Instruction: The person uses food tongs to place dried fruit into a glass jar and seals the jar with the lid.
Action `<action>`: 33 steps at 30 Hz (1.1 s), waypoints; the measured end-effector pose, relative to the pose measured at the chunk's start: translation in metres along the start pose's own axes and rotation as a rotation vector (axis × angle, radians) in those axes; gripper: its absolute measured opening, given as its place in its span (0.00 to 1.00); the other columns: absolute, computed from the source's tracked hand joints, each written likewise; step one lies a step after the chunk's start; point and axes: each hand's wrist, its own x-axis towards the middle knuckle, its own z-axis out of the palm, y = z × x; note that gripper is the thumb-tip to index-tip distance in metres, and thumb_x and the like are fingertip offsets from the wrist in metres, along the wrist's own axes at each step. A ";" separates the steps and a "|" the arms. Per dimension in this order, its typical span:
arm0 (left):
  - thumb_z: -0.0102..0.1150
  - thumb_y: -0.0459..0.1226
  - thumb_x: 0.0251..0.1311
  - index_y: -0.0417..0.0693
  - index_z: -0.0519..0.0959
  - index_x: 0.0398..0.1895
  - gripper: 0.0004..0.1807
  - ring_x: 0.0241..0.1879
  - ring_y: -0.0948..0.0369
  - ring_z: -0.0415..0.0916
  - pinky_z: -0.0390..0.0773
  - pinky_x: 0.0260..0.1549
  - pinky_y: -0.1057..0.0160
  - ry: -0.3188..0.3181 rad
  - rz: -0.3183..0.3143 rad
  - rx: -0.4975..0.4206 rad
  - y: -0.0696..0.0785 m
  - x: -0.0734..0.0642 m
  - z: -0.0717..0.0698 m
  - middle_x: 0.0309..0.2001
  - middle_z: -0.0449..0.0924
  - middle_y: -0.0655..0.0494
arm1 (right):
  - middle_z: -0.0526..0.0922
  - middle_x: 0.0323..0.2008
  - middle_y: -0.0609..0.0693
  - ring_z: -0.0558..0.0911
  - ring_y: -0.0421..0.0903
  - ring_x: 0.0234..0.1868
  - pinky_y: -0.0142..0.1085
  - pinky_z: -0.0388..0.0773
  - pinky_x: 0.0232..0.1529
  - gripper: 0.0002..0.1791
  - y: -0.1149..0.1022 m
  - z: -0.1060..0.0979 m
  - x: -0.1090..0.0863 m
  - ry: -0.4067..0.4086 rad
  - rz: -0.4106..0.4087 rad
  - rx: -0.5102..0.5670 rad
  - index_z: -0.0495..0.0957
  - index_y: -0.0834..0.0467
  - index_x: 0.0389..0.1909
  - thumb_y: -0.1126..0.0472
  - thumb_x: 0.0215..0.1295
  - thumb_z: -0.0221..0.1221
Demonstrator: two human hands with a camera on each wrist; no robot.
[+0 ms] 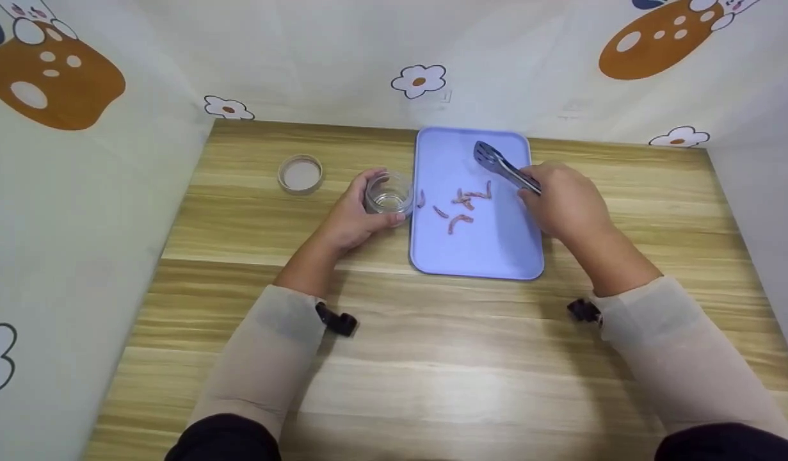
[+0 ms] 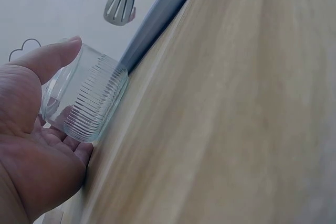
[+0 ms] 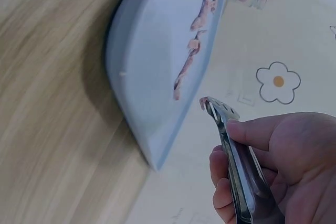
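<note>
My left hand grips an uncapped clear glass jar beside the left edge of a blue tray. The ribbed wall of the jar shows between thumb and fingers in the left wrist view. Over the tray's upper right, my right hand holds metal tongs with slotted ends. A small reddish-brown piece sticks out at the tong tips in the right wrist view. Several thin, curled reddish-brown strips lie on the tray, mostly left of its middle.
A round lid lies on the wooden table left of the jar. Behind the table stands a pale wall covering printed with flowers and fruit. Another pale wall rises on the left.
</note>
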 end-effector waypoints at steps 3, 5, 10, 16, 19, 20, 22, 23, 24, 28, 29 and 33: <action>0.84 0.45 0.53 0.63 0.63 0.81 0.54 0.81 0.54 0.61 0.53 0.85 0.53 -0.004 -0.004 0.006 0.000 0.000 0.000 0.81 0.66 0.54 | 0.86 0.58 0.64 0.83 0.61 0.52 0.59 0.80 0.53 0.20 -0.008 -0.001 -0.002 0.016 -0.023 0.003 0.83 0.57 0.66 0.60 0.75 0.63; 0.85 0.45 0.52 0.64 0.63 0.81 0.54 0.82 0.53 0.60 0.53 0.85 0.52 -0.002 -0.011 0.012 0.000 0.000 0.000 0.81 0.65 0.55 | 0.87 0.58 0.63 0.83 0.61 0.52 0.59 0.80 0.53 0.21 -0.013 -0.001 -0.004 0.028 -0.042 0.005 0.83 0.57 0.66 0.60 0.75 0.63; 0.85 0.43 0.52 0.62 0.63 0.80 0.53 0.80 0.54 0.62 0.53 0.84 0.53 0.002 0.017 0.012 0.001 0.000 0.001 0.80 0.67 0.54 | 0.88 0.56 0.61 0.84 0.60 0.50 0.57 0.80 0.50 0.20 -0.026 -0.001 -0.006 0.063 -0.089 0.004 0.83 0.56 0.65 0.60 0.74 0.65; 0.85 0.43 0.52 0.60 0.63 0.80 0.53 0.80 0.55 0.63 0.54 0.84 0.55 0.007 0.029 0.014 -0.001 0.001 0.001 0.79 0.68 0.55 | 0.88 0.51 0.58 0.85 0.58 0.48 0.55 0.81 0.48 0.20 -0.041 -0.001 -0.007 0.082 -0.137 0.009 0.85 0.54 0.64 0.59 0.73 0.66; 0.84 0.42 0.53 0.59 0.63 0.80 0.53 0.80 0.55 0.63 0.54 0.84 0.56 0.006 0.030 0.007 -0.001 0.001 0.001 0.79 0.68 0.55 | 0.89 0.50 0.56 0.85 0.57 0.47 0.54 0.81 0.48 0.19 -0.049 0.000 -0.008 0.087 -0.159 0.022 0.85 0.53 0.63 0.60 0.73 0.67; 0.84 0.43 0.53 0.60 0.63 0.80 0.53 0.80 0.55 0.63 0.54 0.84 0.56 0.006 0.030 0.007 -0.001 0.001 0.001 0.79 0.68 0.55 | 0.89 0.50 0.56 0.86 0.56 0.47 0.54 0.82 0.48 0.19 -0.051 0.000 -0.009 0.090 -0.167 0.024 0.86 0.53 0.63 0.60 0.73 0.67; 0.84 0.43 0.53 0.60 0.63 0.80 0.53 0.80 0.55 0.63 0.54 0.84 0.56 0.006 0.027 0.006 -0.001 0.001 0.001 0.79 0.68 0.55 | 0.89 0.50 0.56 0.86 0.56 0.48 0.54 0.82 0.49 0.18 -0.057 0.000 -0.010 0.095 -0.184 0.030 0.86 0.54 0.62 0.60 0.73 0.67; 0.84 0.43 0.53 0.60 0.63 0.80 0.53 0.80 0.55 0.63 0.54 0.84 0.56 0.005 0.025 0.005 -0.001 0.001 0.001 0.79 0.68 0.55 | 0.89 0.50 0.56 0.87 0.56 0.48 0.54 0.83 0.49 0.18 -0.059 0.001 -0.011 0.097 -0.192 0.034 0.86 0.54 0.62 0.60 0.73 0.67; 0.84 0.43 0.53 0.61 0.63 0.80 0.53 0.80 0.55 0.63 0.54 0.84 0.55 0.006 0.022 0.009 -0.001 0.001 0.000 0.80 0.68 0.55 | 0.89 0.50 0.56 0.87 0.56 0.48 0.54 0.83 0.50 0.18 -0.062 0.001 -0.011 0.098 -0.199 0.034 0.86 0.54 0.61 0.60 0.73 0.67; 0.84 0.44 0.53 0.61 0.63 0.80 0.53 0.81 0.54 0.62 0.53 0.85 0.54 0.006 0.007 0.018 -0.001 0.000 0.000 0.80 0.67 0.54 | 0.89 0.49 0.55 0.86 0.54 0.47 0.51 0.84 0.48 0.18 -0.074 0.004 -0.014 0.086 -0.214 0.048 0.86 0.53 0.61 0.59 0.73 0.68; 0.84 0.44 0.53 0.61 0.63 0.80 0.53 0.81 0.53 0.61 0.53 0.85 0.53 0.005 0.005 0.020 -0.001 0.000 0.000 0.80 0.67 0.53 | 0.89 0.49 0.54 0.86 0.53 0.47 0.51 0.83 0.48 0.18 -0.076 0.005 -0.015 0.082 -0.216 0.052 0.86 0.53 0.61 0.58 0.73 0.68; 0.84 0.44 0.53 0.61 0.63 0.81 0.53 0.81 0.54 0.61 0.52 0.85 0.53 0.004 0.009 0.020 0.000 0.000 0.000 0.80 0.67 0.54 | 0.89 0.49 0.52 0.85 0.51 0.46 0.49 0.83 0.48 0.18 -0.086 0.007 -0.017 0.067 -0.233 0.068 0.86 0.52 0.61 0.56 0.73 0.68</action>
